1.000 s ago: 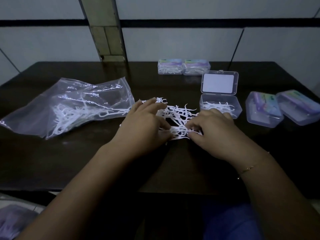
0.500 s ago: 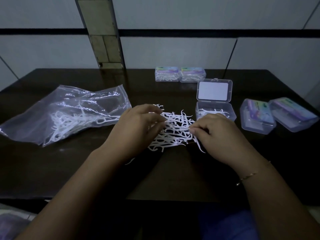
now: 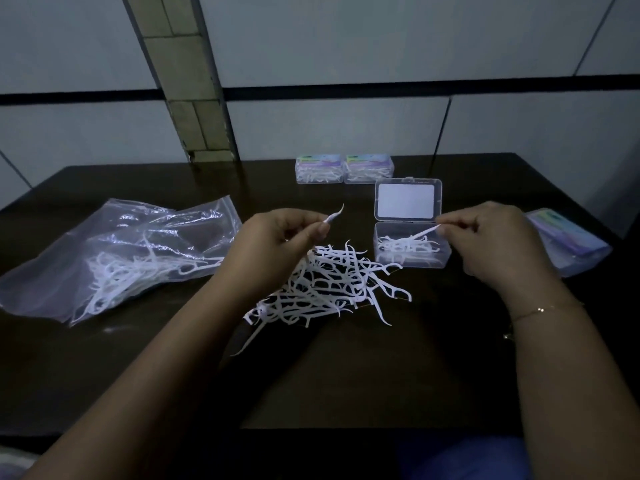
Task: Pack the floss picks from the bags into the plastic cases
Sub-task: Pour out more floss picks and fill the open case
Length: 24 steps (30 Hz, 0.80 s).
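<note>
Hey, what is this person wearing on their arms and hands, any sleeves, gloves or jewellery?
Both forearms are bare, with no sleeves in view and no gloves. The right hand has a thin gold-coloured chain bracelet at its wrist. The left hand shows no jewellery.

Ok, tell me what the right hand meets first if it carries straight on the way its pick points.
Probably the open case: the right hand pinches a floss pick slanting down into it, toward picks already inside. Depth is uncertain.

Both hands pinch picks; open case (image 3: 412, 249) nr R.
</note>
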Available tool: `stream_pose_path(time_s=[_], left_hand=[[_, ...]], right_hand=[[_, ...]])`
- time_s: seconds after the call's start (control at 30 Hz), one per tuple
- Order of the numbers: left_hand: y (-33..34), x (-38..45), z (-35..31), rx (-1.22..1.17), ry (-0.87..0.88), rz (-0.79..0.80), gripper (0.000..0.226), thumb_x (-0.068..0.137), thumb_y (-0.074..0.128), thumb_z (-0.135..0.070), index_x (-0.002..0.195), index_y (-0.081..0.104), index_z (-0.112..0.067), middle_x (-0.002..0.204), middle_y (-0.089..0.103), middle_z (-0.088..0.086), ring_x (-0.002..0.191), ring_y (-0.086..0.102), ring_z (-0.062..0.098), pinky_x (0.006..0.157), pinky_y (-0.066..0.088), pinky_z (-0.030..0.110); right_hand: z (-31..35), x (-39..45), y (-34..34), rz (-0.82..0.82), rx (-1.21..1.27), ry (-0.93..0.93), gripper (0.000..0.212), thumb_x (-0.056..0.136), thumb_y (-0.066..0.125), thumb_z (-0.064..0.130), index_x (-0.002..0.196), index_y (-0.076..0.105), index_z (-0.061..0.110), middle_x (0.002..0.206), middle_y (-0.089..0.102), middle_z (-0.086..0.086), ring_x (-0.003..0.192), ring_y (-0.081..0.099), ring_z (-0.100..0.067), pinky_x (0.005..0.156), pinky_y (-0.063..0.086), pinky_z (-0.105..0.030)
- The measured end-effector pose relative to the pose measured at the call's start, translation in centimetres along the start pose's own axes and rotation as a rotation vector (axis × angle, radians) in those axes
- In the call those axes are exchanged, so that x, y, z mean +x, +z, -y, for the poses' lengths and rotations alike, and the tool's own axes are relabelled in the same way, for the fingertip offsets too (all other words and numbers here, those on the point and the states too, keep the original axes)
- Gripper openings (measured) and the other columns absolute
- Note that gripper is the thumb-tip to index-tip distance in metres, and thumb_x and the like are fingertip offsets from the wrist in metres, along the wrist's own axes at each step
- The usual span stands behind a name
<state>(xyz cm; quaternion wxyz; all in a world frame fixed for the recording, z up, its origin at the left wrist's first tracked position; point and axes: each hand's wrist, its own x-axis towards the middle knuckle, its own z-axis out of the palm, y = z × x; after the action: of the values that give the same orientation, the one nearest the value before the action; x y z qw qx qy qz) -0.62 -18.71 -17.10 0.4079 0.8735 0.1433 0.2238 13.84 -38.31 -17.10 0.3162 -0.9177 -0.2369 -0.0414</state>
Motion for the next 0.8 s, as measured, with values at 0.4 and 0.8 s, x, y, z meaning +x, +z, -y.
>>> stream_pose_path(time_s=[0.4,0.8], left_hand=[[5.4,6.9,-3.9,-0.088,0.009,0.225,0.018,0.092,0.058,-0.028,0.102,0.068,-0.018,0.083,0.070,0.000,0.073,0.067,0.009,0.074,0.055,0.028],[8.7,9.2,-4.2,0.189,0.143,0.405,0.024,0.089,0.063,-0.024,0.112,0.070,-0.019,0.107,0.070,-0.005,0.083,0.062,0.004,0.070,0.041,0.003]], right_hand=[[-0.8,0.6,1.3,-0.148,0.020,0.056,0.037,0.093,0.056,0.028,0.130,0.056,0.024,0.122,0.052,-0.004,0.119,0.038,-0.022,0.091,0.036,-0.033],[-1.8,1.0,1.8,-0.170,0.056,-0.091,0.031,0.094,0.054,0.025,0.123,0.063,0.023,0.119,0.060,0.000,0.111,0.042,-0.019,0.085,0.034,-0.026]])
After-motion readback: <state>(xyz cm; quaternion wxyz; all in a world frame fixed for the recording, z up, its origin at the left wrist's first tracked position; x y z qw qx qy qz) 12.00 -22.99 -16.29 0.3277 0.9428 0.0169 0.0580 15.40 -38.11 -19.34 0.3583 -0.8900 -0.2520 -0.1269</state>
